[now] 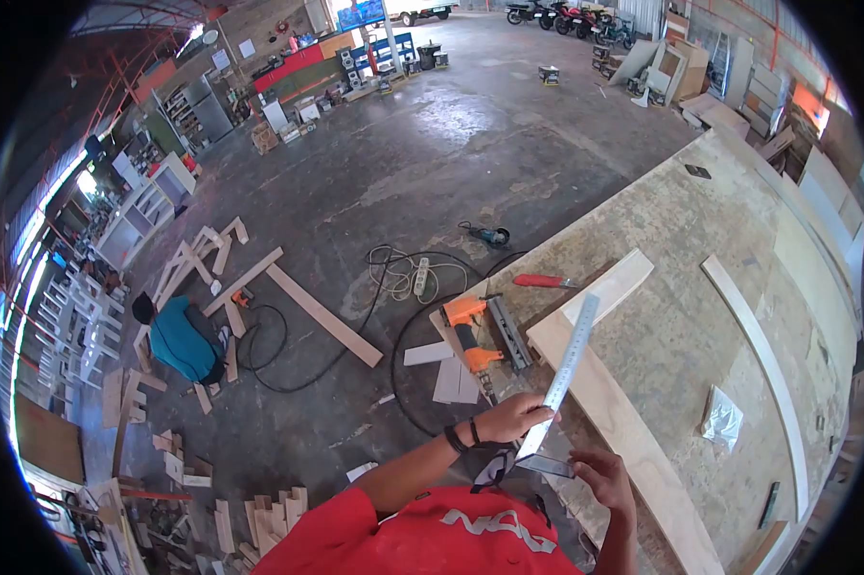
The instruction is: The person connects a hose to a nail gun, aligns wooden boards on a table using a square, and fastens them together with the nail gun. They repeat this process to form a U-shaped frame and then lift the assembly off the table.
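Note:
Just in front of my red shirt is a try square (572, 359) with a pale, marked ruler blade and a darker short arm. My left hand (513, 419), with dark bands at the wrist, is closed around the lower part of the blade. The fingers of my right hand (602, 479) pinch the end of the short arm. The blade tilts up over a long wooden board (623, 422), and a shorter wood piece (619, 278) lies across its far end. Left of the board, an orange and black nail gun (470, 331) rests on the worktable's corner.
On the worktable (681, 230) lie a red-handled tool (542, 281), a long pale strip (762, 355) and a clear plastic bag (723, 419). A grinder (489, 235), power strip (421, 276) and hoses cross the floor. A person (184, 340) crouches among wooden frames at left.

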A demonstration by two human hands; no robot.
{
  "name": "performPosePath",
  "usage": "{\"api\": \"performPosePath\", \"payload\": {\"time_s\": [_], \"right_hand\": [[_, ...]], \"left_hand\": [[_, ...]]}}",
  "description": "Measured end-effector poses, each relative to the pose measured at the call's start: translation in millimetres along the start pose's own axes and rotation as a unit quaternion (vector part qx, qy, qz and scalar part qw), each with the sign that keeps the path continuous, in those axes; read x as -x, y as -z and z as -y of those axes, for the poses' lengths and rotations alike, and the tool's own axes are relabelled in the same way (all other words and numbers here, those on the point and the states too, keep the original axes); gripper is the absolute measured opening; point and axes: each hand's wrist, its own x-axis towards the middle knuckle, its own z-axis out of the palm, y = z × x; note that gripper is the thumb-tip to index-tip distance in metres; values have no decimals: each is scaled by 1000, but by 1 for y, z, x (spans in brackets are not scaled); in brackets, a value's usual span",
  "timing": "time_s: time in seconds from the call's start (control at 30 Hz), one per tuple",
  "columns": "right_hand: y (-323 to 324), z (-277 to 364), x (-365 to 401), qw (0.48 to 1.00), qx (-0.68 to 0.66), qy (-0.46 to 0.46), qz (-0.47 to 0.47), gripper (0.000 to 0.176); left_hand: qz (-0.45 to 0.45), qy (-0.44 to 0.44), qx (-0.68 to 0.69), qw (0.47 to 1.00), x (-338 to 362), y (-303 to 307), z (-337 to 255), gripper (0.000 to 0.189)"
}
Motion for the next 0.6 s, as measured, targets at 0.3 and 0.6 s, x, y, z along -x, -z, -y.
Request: {"api": "performPosePath", "payload": {"time_s": [0.3, 0.6], "right_hand": [[7, 43, -52, 994, 81, 58, 32, 24], [106, 10, -148, 968, 200, -28, -151, 33]], "left_hand": [[102, 29, -163, 981, -103, 1, -36, 28], [-222, -107, -281, 927, -178, 83, 65, 29]]}}
